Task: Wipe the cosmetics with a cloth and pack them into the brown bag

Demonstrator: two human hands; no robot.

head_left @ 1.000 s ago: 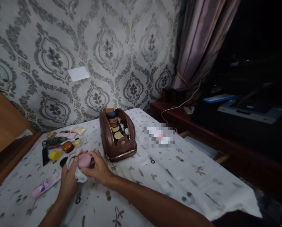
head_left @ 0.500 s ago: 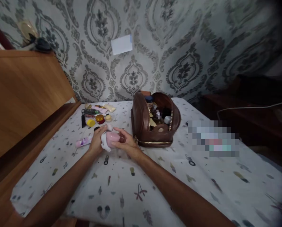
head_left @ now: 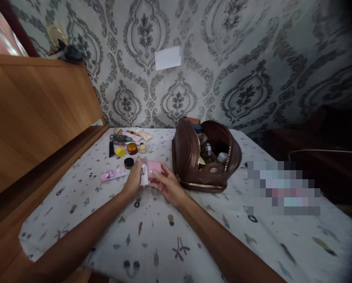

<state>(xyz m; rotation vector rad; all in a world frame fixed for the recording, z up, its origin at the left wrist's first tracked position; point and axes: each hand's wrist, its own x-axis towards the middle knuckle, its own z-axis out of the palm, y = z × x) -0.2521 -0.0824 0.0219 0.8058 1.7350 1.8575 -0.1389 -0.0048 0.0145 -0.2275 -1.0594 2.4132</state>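
Note:
Between my hands is a pink bottle or tube (head_left: 154, 168), its exact kind unclear. My right hand (head_left: 169, 184) grips its right side with thumb and fingers. Against its left end, my left hand (head_left: 134, 179) presses a crumpled white tissue or cloth (head_left: 144, 175). Just left of my left hand lies a pink-and-white tube (head_left: 113, 174), and behind it sits a small jar with a black lid (head_left: 129, 163). To the right stands a brown leather bag (head_left: 187, 153), unzipped, with bottles and jars inside.
Several cosmetics lie at the back left, among them a yellow item (head_left: 120, 152), an amber jar (head_left: 131, 148) and a cream tube (head_left: 144, 135). A wooden panel (head_left: 43, 94) borders the left side. A blurred-out object (head_left: 284, 188) lies at the right. Patterned wallpaper rises behind.
The pink item has turned from tilted to more level, its end now against the white tissue. The view has shifted, and the black-lidded jar shows more fully.

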